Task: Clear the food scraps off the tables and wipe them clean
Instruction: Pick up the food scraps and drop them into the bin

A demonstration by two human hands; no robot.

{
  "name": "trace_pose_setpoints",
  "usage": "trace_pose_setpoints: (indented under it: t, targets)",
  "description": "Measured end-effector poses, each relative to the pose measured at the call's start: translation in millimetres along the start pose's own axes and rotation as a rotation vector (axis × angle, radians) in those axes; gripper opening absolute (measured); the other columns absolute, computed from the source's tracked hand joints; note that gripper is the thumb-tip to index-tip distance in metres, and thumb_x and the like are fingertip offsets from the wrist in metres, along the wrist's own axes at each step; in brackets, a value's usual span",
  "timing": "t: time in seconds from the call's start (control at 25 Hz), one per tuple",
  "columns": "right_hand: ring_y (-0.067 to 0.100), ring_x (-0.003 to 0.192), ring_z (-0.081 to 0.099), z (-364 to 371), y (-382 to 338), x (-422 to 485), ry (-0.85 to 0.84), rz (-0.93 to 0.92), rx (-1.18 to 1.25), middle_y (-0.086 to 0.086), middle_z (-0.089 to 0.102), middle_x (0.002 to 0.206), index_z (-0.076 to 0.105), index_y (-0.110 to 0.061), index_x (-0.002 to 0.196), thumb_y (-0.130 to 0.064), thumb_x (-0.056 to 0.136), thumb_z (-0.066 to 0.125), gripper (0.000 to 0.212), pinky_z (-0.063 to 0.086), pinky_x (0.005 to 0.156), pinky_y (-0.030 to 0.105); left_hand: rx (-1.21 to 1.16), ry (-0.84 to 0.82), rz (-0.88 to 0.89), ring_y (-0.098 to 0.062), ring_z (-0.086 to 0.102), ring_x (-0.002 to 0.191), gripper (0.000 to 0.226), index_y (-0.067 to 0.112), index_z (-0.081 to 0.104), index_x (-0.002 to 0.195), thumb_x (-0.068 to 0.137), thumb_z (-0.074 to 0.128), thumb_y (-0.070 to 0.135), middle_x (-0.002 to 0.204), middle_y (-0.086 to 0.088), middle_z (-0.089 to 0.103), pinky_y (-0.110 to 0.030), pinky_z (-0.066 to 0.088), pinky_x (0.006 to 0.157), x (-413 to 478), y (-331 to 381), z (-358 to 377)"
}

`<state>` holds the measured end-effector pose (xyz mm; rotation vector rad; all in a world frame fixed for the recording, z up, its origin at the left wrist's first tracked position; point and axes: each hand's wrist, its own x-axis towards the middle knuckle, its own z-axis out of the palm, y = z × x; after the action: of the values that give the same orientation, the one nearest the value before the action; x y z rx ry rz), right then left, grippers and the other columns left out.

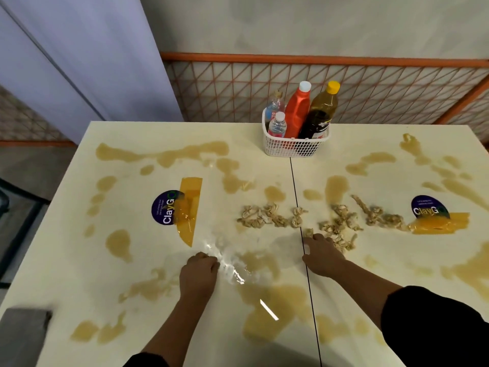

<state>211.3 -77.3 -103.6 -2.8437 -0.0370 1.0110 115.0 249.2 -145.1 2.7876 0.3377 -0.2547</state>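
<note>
Early stage: scraps [270, 215], brown spills [264, 324] cover both surfaces [79, 274]; left hand [197, 274] fingers grasp clear plastic [232, 268]; right hand [321, 256] at scraps, grip unclear.

I'm wearing a black long-sleeve top here. The right sleeve [434, 329] is ending partway up my forearm, and the left sleeve [148, 361] is barely peeking in at the bottom edge. My left hand [198, 274] and right hand [321, 256] are going bare.
</note>
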Motion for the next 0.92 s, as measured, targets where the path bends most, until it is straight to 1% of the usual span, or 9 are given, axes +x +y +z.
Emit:
trace_pose_setpoints:
  t: [0.04, 0.12, 0.2, 0.28, 0.4, 0.52, 0.56, 0.72, 0.92]
  targets:
    - [0.034, 0.136, 0.033, 3, 1, -2, 0.003, 0.002, 0.025, 0.005, 0.040, 0.145, 0.041, -0.025, 0.149, -0.034, 0.094, 0.052, 0.056, 0.043, 0.105, 0.047, 0.046, -0.017, 0.041, -0.020, 0.059, 0.068, 0.009, 0.027, 0.072, 0.073, 0.081, 0.072, 0.024, 0.075, 0.004, 0.062, -0.030, 0.043, 0.055, 1, -2, 2]
    - [0.034, 0.136, 0.033, 10, 1, -8, 0.012, 0.004, 0.063, 0.005, 0.040, 0.145, 0.042, -0.023, 0.148, -0.033, 0.095, 0.051, 0.055, 0.044, 0.104, 0.047, 0.146, -0.024, 0.125, -0.020, 0.055, 0.056, 0.020, 0.025, 0.067, 0.061, 0.066, 0.083, 0.014, 0.063, 0.004, 0.057, -0.029, 0.039, 0.047, 1, -4, 7]
    - [0.031, 0.133, 0.037, 17, 0, -15, 0.043, -0.009, 0.081, 0.005, 0.044, 0.141, 0.045, -0.021, 0.146, -0.032, 0.096, 0.050, 0.051, 0.045, 0.101, 0.045, 0.228, -0.017, 0.188, -0.021, 0.054, 0.053, 0.026, 0.021, 0.063, 0.059, 0.058, 0.085, 0.008, 0.062, 0.002, 0.055, -0.029, 0.037, 0.046, 2, -3, 9]
    - [0.027, 0.124, 0.047, 23, -1, -23, 0.105, -0.030, 0.146, 0.004, 0.052, 0.130, 0.054, -0.021, 0.138, -0.030, 0.094, 0.050, 0.045, 0.049, 0.096, 0.040, 0.238, -0.013, 0.202, -0.022, 0.055, 0.055, 0.022, 0.017, 0.062, 0.064, 0.063, 0.083, 0.008, 0.064, -0.001, 0.056, -0.030, 0.040, 0.048, 0, 0, 9]
    - [0.022, 0.112, 0.055, 33, 1, -38, 0.164, -0.063, 0.250, 0.002, 0.061, 0.117, 0.063, -0.022, 0.128, -0.030, 0.092, 0.052, 0.038, 0.050, 0.091, 0.035, 0.114, 0.045, 0.082, -0.024, 0.058, 0.061, 0.010, 0.013, 0.064, 0.073, 0.081, 0.070, 0.013, 0.069, -0.003, 0.058, -0.033, 0.047, 0.051, 1, -7, 4]
    - [0.020, 0.107, 0.057, 47, 7, -56, 0.167, -0.061, 0.299, 0.000, 0.064, 0.113, 0.066, -0.023, 0.122, -0.030, 0.091, 0.053, 0.034, 0.050, 0.088, 0.031, 0.068, 0.084, 0.044, -0.026, 0.059, 0.065, 0.020, 0.013, 0.068, 0.076, 0.087, 0.053, 0.021, 0.070, -0.003, 0.061, -0.035, 0.051, 0.054, 5, -19, -1]
    - [0.019, 0.107, 0.057, 51, 10, -62, 0.163, -0.060, 0.305, -0.001, 0.064, 0.112, 0.066, -0.024, 0.121, -0.030, 0.091, 0.053, 0.034, 0.050, 0.088, 0.030, 0.078, 0.083, 0.051, -0.025, 0.059, 0.065, 0.021, 0.014, 0.068, 0.075, 0.087, 0.053, 0.021, 0.069, -0.003, 0.061, -0.035, 0.050, 0.053, 7, -21, -2]
    - [0.018, 0.108, 0.057, 62, 18, -79, 0.148, -0.056, 0.341, -0.003, 0.063, 0.111, 0.066, -0.027, 0.120, -0.030, 0.091, 0.053, 0.032, 0.048, 0.090, 0.028, 0.141, 0.079, 0.054, -0.024, 0.058, 0.061, 0.010, 0.017, 0.072, 0.073, 0.082, 0.073, 0.013, 0.068, -0.001, 0.062, -0.034, 0.049, 0.051, 13, -18, -3]
    - [0.019, 0.106, 0.057, 58, 26, -92, 0.201, -0.063, 0.376, -0.003, 0.063, 0.107, 0.067, -0.028, 0.115, -0.029, 0.092, 0.054, 0.027, 0.047, 0.088, 0.027, 0.175, 0.054, 0.065, -0.025, 0.058, 0.058, 0.011, 0.019, 0.075, 0.073, 0.076, 0.078, 0.009, 0.070, -0.002, 0.066, -0.030, 0.048, 0.051, 17, -15, -3]
